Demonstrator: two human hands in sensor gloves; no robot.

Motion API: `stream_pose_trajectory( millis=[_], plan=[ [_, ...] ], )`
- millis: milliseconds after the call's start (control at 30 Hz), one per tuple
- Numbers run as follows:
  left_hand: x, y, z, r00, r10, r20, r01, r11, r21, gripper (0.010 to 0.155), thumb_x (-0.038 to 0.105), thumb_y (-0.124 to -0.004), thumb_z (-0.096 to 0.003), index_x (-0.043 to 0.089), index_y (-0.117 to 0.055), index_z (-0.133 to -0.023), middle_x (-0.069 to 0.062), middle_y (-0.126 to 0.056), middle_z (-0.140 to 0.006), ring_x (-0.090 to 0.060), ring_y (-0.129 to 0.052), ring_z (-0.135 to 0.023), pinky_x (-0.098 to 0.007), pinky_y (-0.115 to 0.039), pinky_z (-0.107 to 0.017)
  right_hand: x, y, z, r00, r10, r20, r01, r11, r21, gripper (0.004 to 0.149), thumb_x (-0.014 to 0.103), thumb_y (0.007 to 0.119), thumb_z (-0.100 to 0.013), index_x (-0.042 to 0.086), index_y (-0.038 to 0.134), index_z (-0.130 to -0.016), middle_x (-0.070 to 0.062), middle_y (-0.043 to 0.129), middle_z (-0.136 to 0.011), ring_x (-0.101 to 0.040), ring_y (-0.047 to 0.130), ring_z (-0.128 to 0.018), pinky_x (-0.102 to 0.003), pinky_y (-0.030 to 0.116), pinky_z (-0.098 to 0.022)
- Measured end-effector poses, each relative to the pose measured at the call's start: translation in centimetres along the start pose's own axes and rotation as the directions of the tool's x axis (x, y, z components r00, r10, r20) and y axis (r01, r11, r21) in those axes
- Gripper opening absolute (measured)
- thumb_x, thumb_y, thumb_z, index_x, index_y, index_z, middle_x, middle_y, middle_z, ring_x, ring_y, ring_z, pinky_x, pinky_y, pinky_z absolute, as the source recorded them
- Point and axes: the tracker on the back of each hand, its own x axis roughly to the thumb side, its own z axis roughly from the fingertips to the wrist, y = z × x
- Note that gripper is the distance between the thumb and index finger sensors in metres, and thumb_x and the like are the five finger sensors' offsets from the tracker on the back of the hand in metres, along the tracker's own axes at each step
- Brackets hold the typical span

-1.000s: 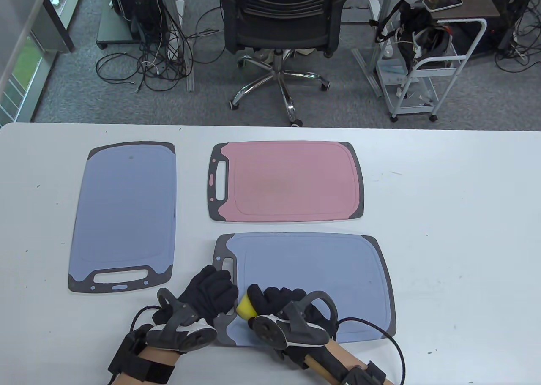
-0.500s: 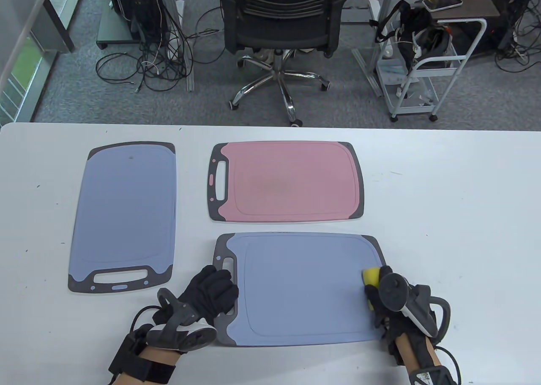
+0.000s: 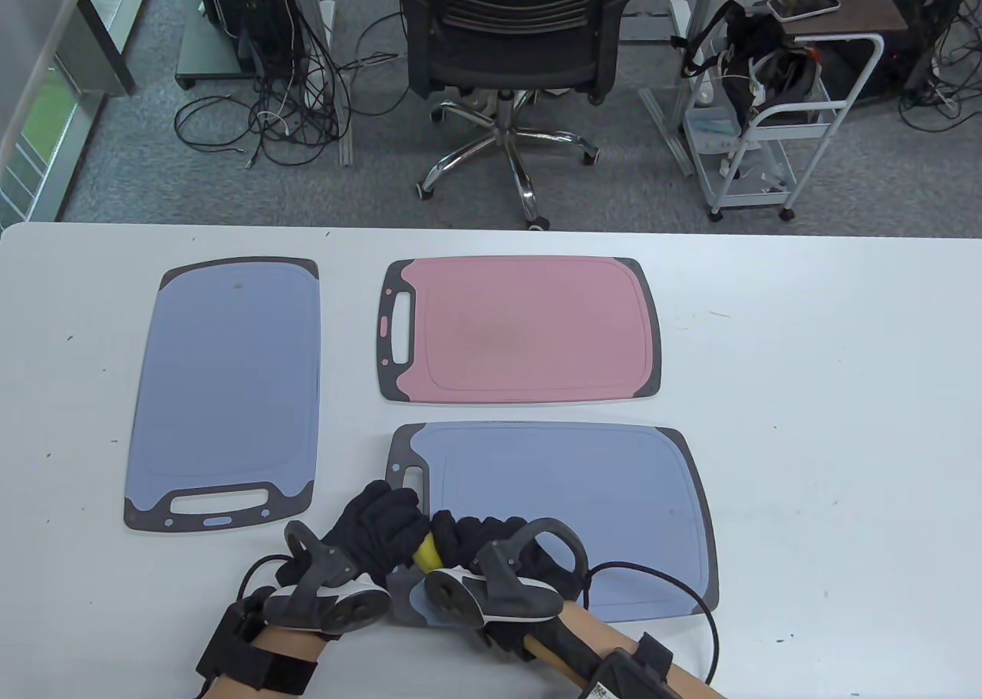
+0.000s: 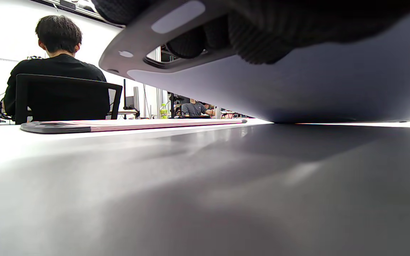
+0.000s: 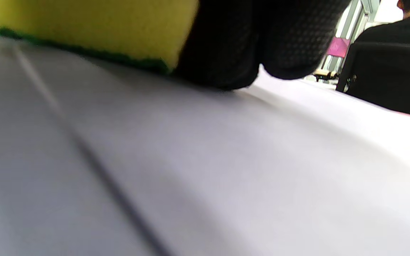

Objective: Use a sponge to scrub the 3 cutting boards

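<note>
Three cutting boards lie on the white table: a blue one (image 3: 226, 377) at the left, a pink one (image 3: 529, 331) at the back middle, and a second blue one (image 3: 598, 492) nearest me. My left hand (image 3: 383, 519) holds the near board's handle end. In the left wrist view its fingers (image 4: 255, 42) curl under that board (image 4: 297, 89), whose handle end is raised off the table. My right hand (image 3: 460, 538) grips a yellow sponge (image 3: 424, 553) and presses it on the board's left part, right beside the left hand. The sponge's (image 5: 91, 28) green underside rubs the blue surface (image 5: 190, 160).
Beyond the table's far edge stand a black office chair (image 3: 514, 31) and a white cart (image 3: 775, 116), with cables on the floor. A glove cable (image 3: 675, 584) loops over the near board's right end. A person (image 4: 55, 71) sits with their back to me.
My right hand swept the sponge from the board's left end to its right edge and back to the left end. The left hand stayed at the handle.
</note>
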Motion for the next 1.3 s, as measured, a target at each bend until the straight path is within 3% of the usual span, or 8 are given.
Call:
stream_pose_trajectory(
  millis=[167, 400, 500, 633, 767, 933, 1067, 1300],
  plan=[
    [0.1, 0.0, -0.1, 1.000, -0.009, 0.003, 0.009, 1.000, -0.007, 0.043, 0.039, -0.081, -0.0584, 0.031, -0.060, -0.094, 0.009, -0.071, -0.097, -0.021, -0.072, -0.103, -0.054, -0.059, -0.077, -8.4, 2.5, 5.5, 0.957, -0.026, -0.290, 0.032, 0.999, 0.017, 0.071, 0.056, 0.065, -0.047, 0.013, 0.058, -0.104, -0.009, 0.079, -0.078, -0.019, 0.089, -0.052, -0.044, 0.079, -0.048],
    [0.2, 0.0, 0.0, 1.000, -0.017, 0.002, 0.017, 1.000, -0.008, 0.043, 0.039, -0.081, -0.0587, 0.031, -0.059, -0.095, 0.009, -0.070, -0.097, -0.021, -0.071, -0.104, -0.054, -0.059, -0.077, -19.9, 6.1, 15.4, 0.689, -0.110, -0.716, 0.165, 0.986, 0.008, 0.071, 0.055, 0.067, -0.047, 0.012, 0.059, -0.104, -0.010, 0.079, -0.077, -0.020, 0.089, -0.051, -0.046, 0.078, -0.047],
    [0.2, 0.0, 0.0, 1.000, -0.021, 0.002, 0.021, 1.000, -0.007, 0.043, 0.039, -0.080, -0.0587, 0.031, -0.059, -0.095, 0.009, -0.070, -0.097, -0.021, -0.071, -0.104, -0.055, -0.059, -0.077, -19.2, 5.8, 14.4, 0.702, -0.122, -0.702, 0.160, 0.987, -0.011, 0.071, 0.051, 0.070, -0.047, 0.006, 0.062, -0.101, -0.016, 0.080, -0.075, -0.023, 0.090, -0.049, -0.048, 0.077, -0.046],
    [0.2, 0.0, -0.1, 1.000, -0.021, -0.001, 0.021, 1.000, -0.013, 0.043, 0.039, -0.080, -0.0582, 0.031, -0.059, -0.095, 0.009, -0.070, -0.097, -0.021, -0.071, -0.104, -0.054, -0.059, -0.077, -15.1, 4.4, 9.9, 0.870, -0.055, -0.489, 0.094, 0.994, 0.055, 0.072, 0.053, 0.066, -0.047, 0.008, 0.058, -0.103, -0.014, 0.079, -0.077, -0.021, 0.089, -0.051, -0.046, 0.078, -0.048],
    [0.1, -0.1, -0.1, 1.000, -0.016, -0.003, 0.015, 1.000, -0.018, 0.043, 0.039, -0.081, -0.0583, 0.031, -0.059, -0.095, 0.009, -0.071, -0.097, -0.021, -0.072, -0.104, -0.054, -0.059, -0.077, -7.4, 2.5, 4.6, 0.973, -0.101, -0.206, 0.108, 0.994, 0.019, 0.072, 0.054, 0.067, -0.047, 0.010, 0.057, -0.103, -0.013, 0.078, -0.077, -0.020, 0.088, -0.051, -0.046, 0.077, -0.048],
    [0.2, -0.1, -0.1, 1.000, -0.018, -0.002, 0.018, 1.000, -0.019, 0.043, 0.039, -0.081, -0.0581, 0.031, -0.059, -0.094, 0.009, -0.071, -0.097, -0.021, -0.072, -0.104, -0.054, -0.059, -0.077, 0.3, 1.1, 1.8, 0.998, -0.013, 0.066, 0.015, 1.000, -0.027, 0.073, 0.056, 0.064, -0.048, 0.012, 0.055, -0.104, -0.011, 0.077, -0.078, -0.018, 0.087, -0.052, -0.045, 0.077, -0.050],
    [0.3, 0.0, -0.1, 1.000, -0.025, 0.000, 0.025, 1.000, -0.018, 0.043, 0.039, -0.081, -0.0581, 0.031, -0.059, -0.094, 0.009, -0.071, -0.097, -0.020, -0.072, -0.104, -0.054, -0.059, -0.077, -1.6, 1.5, 2.7, 0.998, -0.056, -0.003, 0.056, 0.998, -0.026, 0.072, 0.057, 0.064, -0.047, 0.015, 0.056, -0.105, -0.009, 0.077, -0.079, -0.017, 0.086, -0.052, -0.044, 0.077, -0.050],
    [0.3, 0.0, -0.2, 1.000, -0.030, 0.002, 0.030, 0.999, -0.019, 0.043, 0.039, -0.081, -0.0583, 0.031, -0.059, -0.095, 0.009, -0.071, -0.097, -0.021, -0.072, -0.104, -0.054, -0.059, -0.077, -13.9, 5.0, 11.2, 0.867, -0.093, -0.490, 0.107, 0.994, 0.001, 0.072, 0.055, 0.066, -0.046, 0.013, 0.058, -0.104, -0.010, 0.078, -0.077, -0.019, 0.088, -0.050, -0.045, 0.078, -0.047]
  ],
)
